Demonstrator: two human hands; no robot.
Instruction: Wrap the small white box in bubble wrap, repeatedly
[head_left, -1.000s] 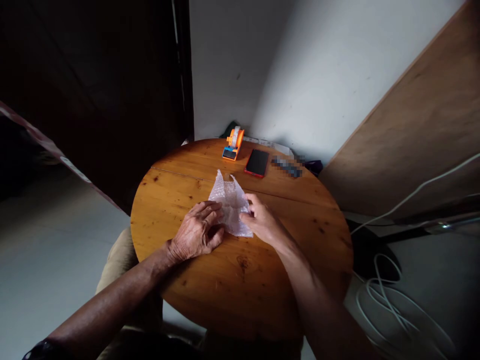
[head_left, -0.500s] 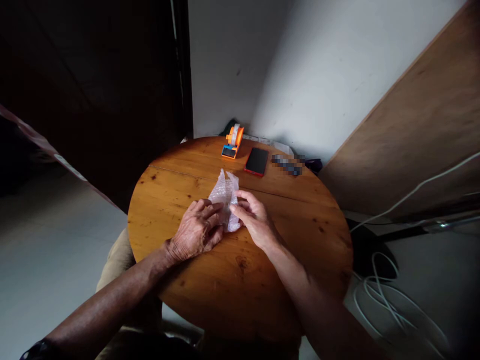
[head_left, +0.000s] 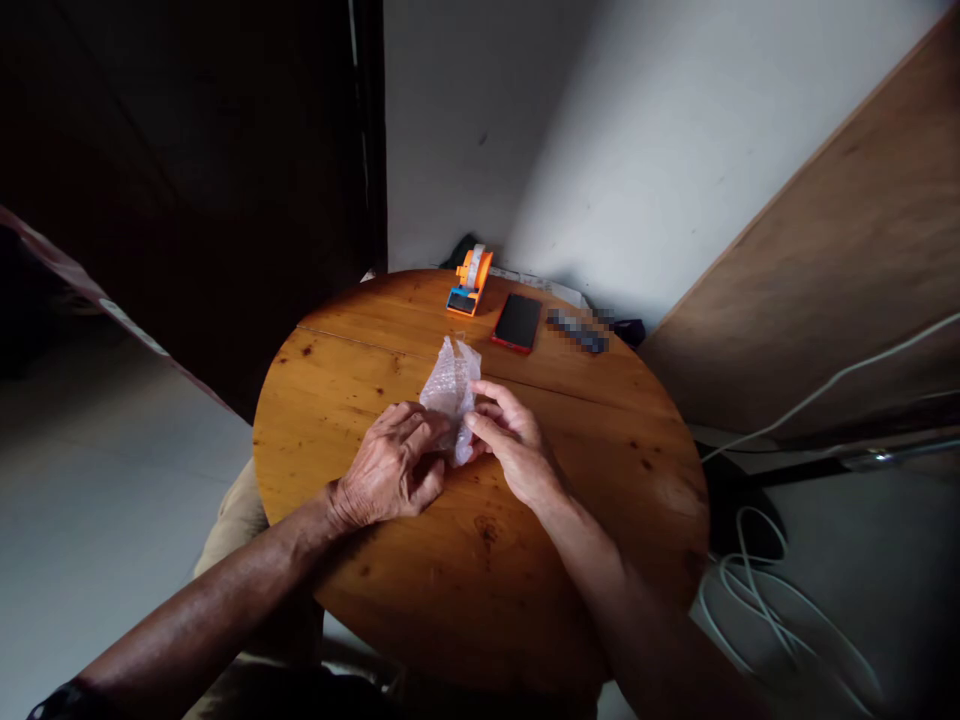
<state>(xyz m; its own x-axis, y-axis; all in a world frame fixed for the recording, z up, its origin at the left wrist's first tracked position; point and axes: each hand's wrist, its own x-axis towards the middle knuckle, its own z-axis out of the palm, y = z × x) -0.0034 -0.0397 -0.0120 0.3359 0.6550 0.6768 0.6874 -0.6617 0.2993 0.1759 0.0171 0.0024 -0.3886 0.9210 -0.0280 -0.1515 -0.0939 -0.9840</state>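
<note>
A small, crumpled piece of clear bubble wrap [head_left: 451,385] lies on the round wooden table [head_left: 337,385], its pointed end toward the back. My left hand [head_left: 394,460] rests at its lower left, with curled fingers pressing and gripping the wrap. On the other side, my right hand [head_left: 514,440] holds the right edge between thumb and fingers, the index finger stretched along it. Whether anything is wrapped inside, I cannot tell.
At the back of the table stands an orange and blue tape dispenser [head_left: 471,282]. A phone with a red edge [head_left: 517,323] lies beside it, then a blurred-out dark object [head_left: 577,331]. White cable [head_left: 757,590] coils on the floor at right, near a dark stand base.
The left fingers have curled in a little more over the bubble wrap, and its top has shifted slightly. My right hand stays nearly where it was.
</note>
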